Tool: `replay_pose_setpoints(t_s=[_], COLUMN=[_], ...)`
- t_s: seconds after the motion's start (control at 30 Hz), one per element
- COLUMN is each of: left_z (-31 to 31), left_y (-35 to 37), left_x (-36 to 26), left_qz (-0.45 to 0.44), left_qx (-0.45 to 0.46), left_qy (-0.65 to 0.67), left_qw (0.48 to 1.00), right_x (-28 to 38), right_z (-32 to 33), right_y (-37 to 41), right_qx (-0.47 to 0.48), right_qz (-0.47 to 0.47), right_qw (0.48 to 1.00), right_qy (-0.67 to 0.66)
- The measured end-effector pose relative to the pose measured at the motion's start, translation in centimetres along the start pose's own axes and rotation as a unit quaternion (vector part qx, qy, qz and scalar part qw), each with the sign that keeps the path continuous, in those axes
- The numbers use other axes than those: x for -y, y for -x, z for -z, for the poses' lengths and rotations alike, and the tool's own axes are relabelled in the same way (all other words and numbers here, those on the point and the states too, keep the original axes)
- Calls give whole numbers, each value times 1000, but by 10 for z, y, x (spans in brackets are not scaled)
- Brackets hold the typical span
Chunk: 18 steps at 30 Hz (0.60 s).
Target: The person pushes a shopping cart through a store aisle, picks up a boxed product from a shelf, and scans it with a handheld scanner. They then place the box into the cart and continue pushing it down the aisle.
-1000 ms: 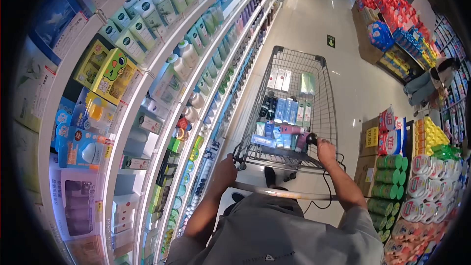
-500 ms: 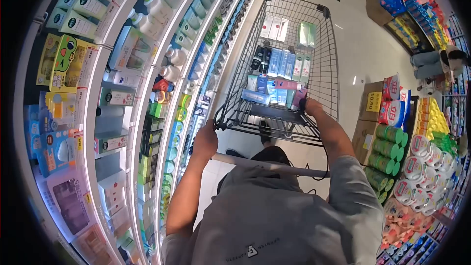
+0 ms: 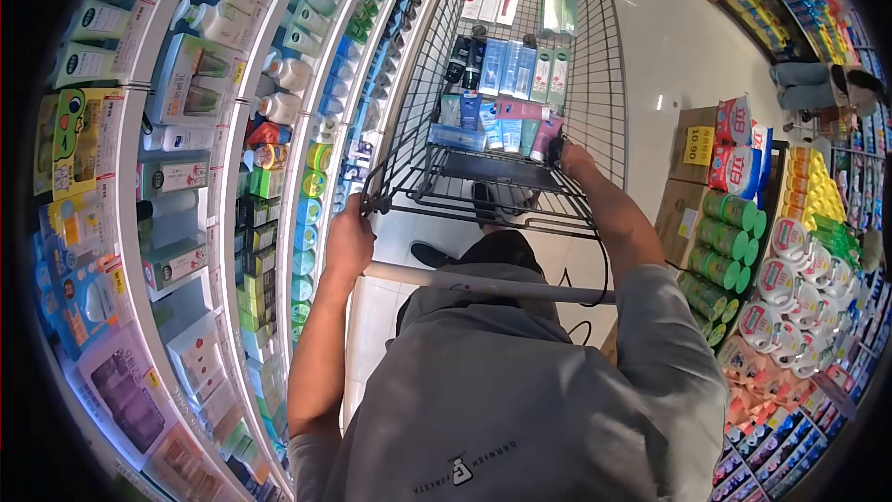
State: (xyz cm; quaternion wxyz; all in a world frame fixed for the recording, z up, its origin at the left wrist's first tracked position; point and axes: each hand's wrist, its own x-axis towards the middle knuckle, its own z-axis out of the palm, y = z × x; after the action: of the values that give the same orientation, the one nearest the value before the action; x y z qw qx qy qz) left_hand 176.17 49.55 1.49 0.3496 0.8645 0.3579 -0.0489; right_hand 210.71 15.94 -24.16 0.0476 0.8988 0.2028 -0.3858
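A wire shopping cart (image 3: 621,74) stands in front of me, with its pale handle bar (image 3: 483,284) across my waist. My left hand (image 3: 350,240) is closed on the cart's rear left corner, beside the shelves. My right hand (image 3: 578,162) reaches over the right side, its fingers curled at a small dark object (image 3: 556,151) that I cannot make out. Right by it lies a pink-purple tube (image 3: 546,135). In the basket are a pink tube (image 3: 520,110), a blue box (image 3: 457,137), clear blue bottles (image 3: 509,67), dark bottles (image 3: 457,60), white boxes (image 3: 491,0) and a green box (image 3: 558,9).
Shelves (image 3: 228,251) of skincare tubes, bottles and boxes run close along the left. To the right are stacked green canisters (image 3: 728,232), white-and-red packs (image 3: 785,279) and cardboard boxes (image 3: 688,149). Farther right, another person's legs (image 3: 804,88) show.
The cart and both hands sit higher and farther left in view. The shelves and right-hand displays have shifted left. Both hands keep about the same places on the cart.
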Motion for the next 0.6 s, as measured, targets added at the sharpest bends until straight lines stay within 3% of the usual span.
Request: replay_pose_setpoints(t_s=[0.13, 0.43, 0.53, 0.6], left_z=[3, 6, 7, 6], left_y=[1, 2, 2, 1], left_x=[-5, -12, -14, -12], left_qz=[14, 30, 39, 38], left_qx=[9, 12, 15, 9], left_qy=[-10, -11, -23, -19], left_qw=[1000, 999, 999, 999], right_x=[5, 24, 24, 19], right_z=[7, 6, -2, -33], right_y=[8, -13, -44, -80], right_qx=[-28, -182, -49, 12], right_qz=[8, 21, -12, -71], right_qw=[1000, 967, 933, 850], right_qy=[2, -175, -357, -522])
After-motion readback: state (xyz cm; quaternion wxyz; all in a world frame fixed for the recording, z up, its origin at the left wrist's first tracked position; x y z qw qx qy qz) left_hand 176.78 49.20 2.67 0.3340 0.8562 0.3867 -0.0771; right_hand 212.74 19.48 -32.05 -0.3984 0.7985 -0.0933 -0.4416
